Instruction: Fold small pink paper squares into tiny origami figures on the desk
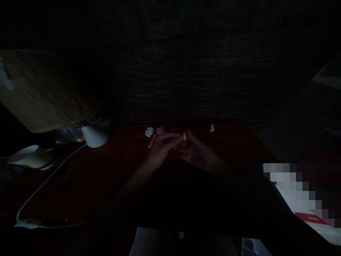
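The picture is very dark. Just past the middle of the table, my left hand (160, 146) pinches a small pale pink lump (184, 136) between thumb and fingers. Facing it, my right hand (199, 151) has one finger raised close beside the lump and the other fingers loosely bent, apart from it; I see nothing in its grip. Behind my left hand lie a crumpled white lump (149, 132), a pink block (160, 130) and a dark magenta piece (174, 128). A pale pink strip (151, 142) lies by my left wrist. Another small pink lump (211, 127) sits farther right.
At the left are a cardboard box (42, 92), a white cone-shaped object (93, 136), a white paper cup (31, 156) and a white cable (48, 179) across the reddish-brown table (87, 185). A dark textured wall (183, 78) rises behind. A pixelated patch covers the right side.
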A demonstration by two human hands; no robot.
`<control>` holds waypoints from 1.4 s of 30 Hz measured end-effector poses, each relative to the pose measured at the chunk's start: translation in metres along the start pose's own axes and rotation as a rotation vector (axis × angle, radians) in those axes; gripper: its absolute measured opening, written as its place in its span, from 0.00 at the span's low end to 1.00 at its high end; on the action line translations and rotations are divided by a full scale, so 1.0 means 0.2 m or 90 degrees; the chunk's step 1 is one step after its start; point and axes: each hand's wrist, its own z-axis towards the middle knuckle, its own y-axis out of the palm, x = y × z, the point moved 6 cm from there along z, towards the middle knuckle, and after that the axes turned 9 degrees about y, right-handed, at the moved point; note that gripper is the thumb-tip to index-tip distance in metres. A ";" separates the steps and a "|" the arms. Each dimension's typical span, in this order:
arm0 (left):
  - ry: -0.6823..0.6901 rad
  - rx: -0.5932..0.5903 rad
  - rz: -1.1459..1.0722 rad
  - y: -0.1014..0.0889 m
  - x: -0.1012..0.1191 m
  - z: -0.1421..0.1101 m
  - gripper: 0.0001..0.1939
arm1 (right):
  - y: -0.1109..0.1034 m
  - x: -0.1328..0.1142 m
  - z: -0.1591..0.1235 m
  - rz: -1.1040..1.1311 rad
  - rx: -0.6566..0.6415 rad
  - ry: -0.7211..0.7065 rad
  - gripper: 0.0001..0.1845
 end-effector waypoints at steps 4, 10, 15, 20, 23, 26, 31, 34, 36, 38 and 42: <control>0.017 -0.026 -0.002 0.01 0.01 0.00 0.10 | -0.01 -0.02 0.00 -0.014 -0.010 -0.024 0.22; -0.020 -0.002 -0.036 0.01 -0.01 -0.01 0.11 | 0.01 0.01 0.01 -0.037 -0.010 -0.036 0.25; -0.057 -0.010 -0.106 0.05 -0.02 -0.02 0.13 | 0.02 0.04 0.00 -0.018 -0.005 -0.033 0.25; -0.108 -0.043 -0.195 0.08 -0.04 -0.04 0.12 | 0.04 0.03 -0.01 -0.029 -0.009 -0.035 0.26; -0.119 -0.053 -0.246 0.09 -0.05 -0.05 0.13 | 0.03 0.02 -0.01 -0.035 -0.012 -0.041 0.24; -0.117 -0.052 -0.278 0.09 -0.06 -0.05 0.13 | 0.02 0.02 -0.01 -0.033 -0.003 -0.069 0.20; -0.149 -0.019 -0.273 0.08 -0.10 -0.04 0.12 | 0.03 0.02 0.00 -0.022 -0.002 -0.092 0.20; -0.152 -0.012 -0.253 0.08 -0.12 -0.04 0.12 | 0.04 0.02 0.00 -0.018 0.000 -0.090 0.21; -0.136 -0.020 -0.240 0.07 -0.12 -0.04 0.12 | 0.04 0.01 -0.01 -0.024 0.005 -0.093 0.20; -0.121 -0.023 -0.228 0.07 -0.12 -0.04 0.12 | 0.05 0.02 0.00 -0.033 0.003 -0.094 0.19; -0.118 -0.024 -0.211 0.06 -0.12 -0.04 0.10 | 0.04 0.03 0.00 -0.017 -0.006 -0.093 0.18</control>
